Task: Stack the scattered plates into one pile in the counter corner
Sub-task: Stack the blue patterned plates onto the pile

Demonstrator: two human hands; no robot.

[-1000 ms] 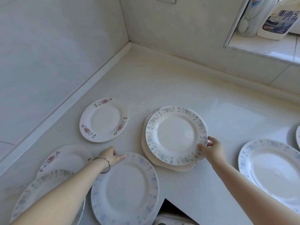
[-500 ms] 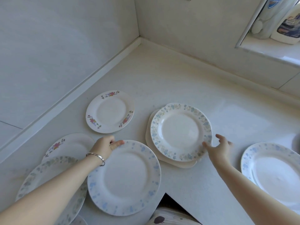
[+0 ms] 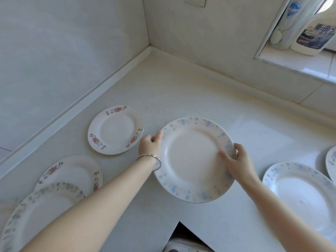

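A large white plate with blue speckles (image 3: 192,159) is held between both hands in the middle of the counter. My left hand (image 3: 150,145) grips its left rim, and my right hand (image 3: 238,160) grips its right rim with the thumb on top. This plate hides the two-plate pile that stood there; I cannot tell if it touches that pile. A small red-flower plate (image 3: 116,130) lies to its left. Another red-flower plate (image 3: 72,171) and a green-rimmed plate (image 3: 36,215) overlap at the lower left. A second blue-speckled plate (image 3: 300,190) lies at the right.
The counter corner (image 3: 154,57) lies beyond the plates, between two walls. A plate's edge (image 3: 331,162) shows at the far right. Bottles (image 3: 312,28) stand on the window sill at the upper right. The counter's front edge has a notch (image 3: 181,239) near me.
My left hand has lifted the blue-speckled plate from the front of the counter and carried it right, over the two-plate pile. My right hand has taken hold of its right rim.
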